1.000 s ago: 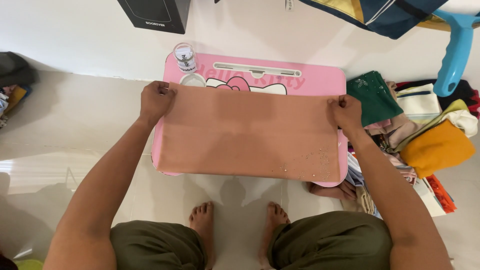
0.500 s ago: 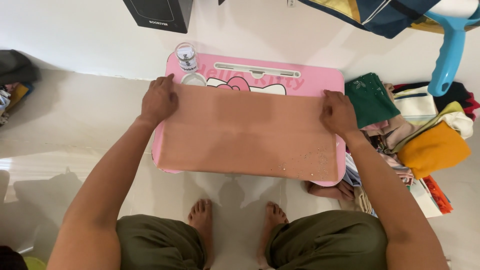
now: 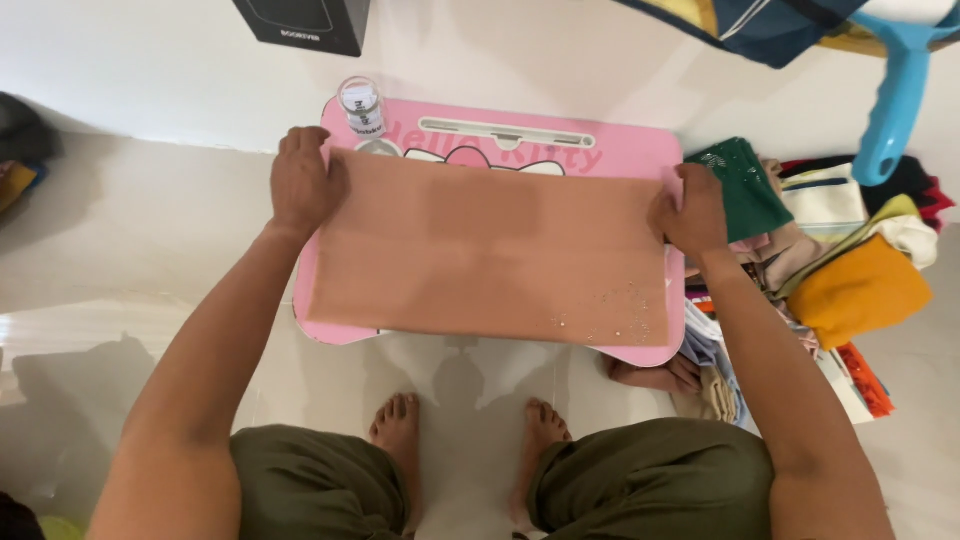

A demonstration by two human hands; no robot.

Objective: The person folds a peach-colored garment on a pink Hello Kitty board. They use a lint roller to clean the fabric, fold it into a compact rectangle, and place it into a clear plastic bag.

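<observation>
A salmon-pink cloth (image 3: 490,255), folded flat with small sparkly dots near its front right corner, lies spread over a pink lap table (image 3: 620,150). My left hand (image 3: 303,185) grips the cloth's far left corner. Its far right corner is held by my right hand (image 3: 692,212). A small clear jar (image 3: 363,107) with a white lid stands at the table's far left corner, just beyond my left hand.
A heap of folded clothes, among them a green one (image 3: 740,190) and an orange one (image 3: 858,290), lies to the right of the table. A black box (image 3: 300,22) stands against the wall. A blue plastic handle (image 3: 895,95) hangs at the upper right. My bare feet (image 3: 400,425) rest on the white tiled floor.
Both hands have shifted slightly along the cloth's far edge, smoothing it flat against the table; the cloth itself stays where it was.
</observation>
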